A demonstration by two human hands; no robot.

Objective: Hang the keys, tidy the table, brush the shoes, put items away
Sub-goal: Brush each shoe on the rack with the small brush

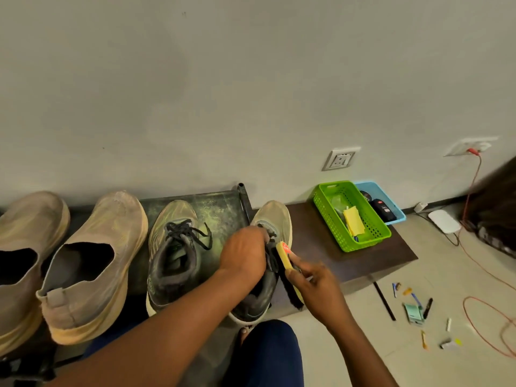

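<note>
Looking down from the head camera, I saw my left hand (pixel 243 254) with its grip clamped on the tongue and laces of a grey-green lace-up running shoe (pixel 269 263), which sat on the near edge of the low dark brown desk (pixel 321 241). My right hand (pixel 318 286) had its grip closed around a yellow-handled shoe brush with black bristles (pixel 287 270), held against the right side of that shoe. The brush carried a red label near its far end.

Just left of the held shoe stood its matching grey-green laced shoe (pixel 174 252) on a mottled green mat (pixel 220 210). Further left sat a tan slip-on knit shoe (pixel 95 263), and another tan slip-on shoe (pixel 25 255) ran off the left edge of view.

On the far right part of the desk stood a bright green plastic basket (pixel 329 210) holding yellow paper, touching a light blue plastic tray (pixel 371 188) that held dark objects I could not identify. On the tiled floor (pixel 363 344) at the right lay scattered small items (pixel 416 311), pens among them, and an orange cable (pixel 474 263) trailed from a wall socket. A white wall outlet (pixel 340 159) sat behind the desk.
</note>
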